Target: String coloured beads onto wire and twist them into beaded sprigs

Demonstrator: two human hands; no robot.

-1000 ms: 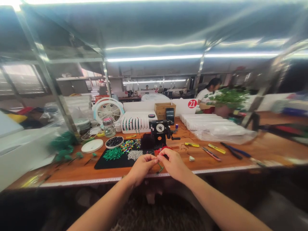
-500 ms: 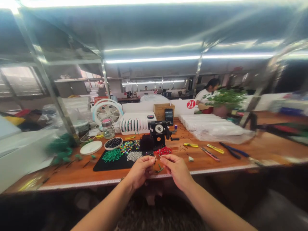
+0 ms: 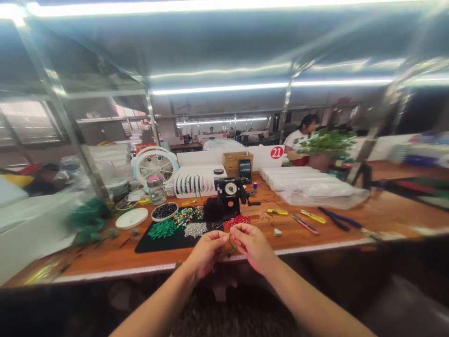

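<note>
Fingertip work: I judge the step in hand to be fine two-handed handling of a tiny dark piece (image 3: 230, 236), too small for me to identify.
Left hand (image 3: 207, 251): thumb and forefinger pinched, apparently on the piece.
Right hand (image 3: 256, 246): thumb and forefinger also pinched on it, as far as I can tell.
Tiny dark piece: between both sets of fingertips, near the red pile of small parts (image 3: 239, 219).
Next move: calls, I'd say, for steady pinches and small finger motions.
</note>
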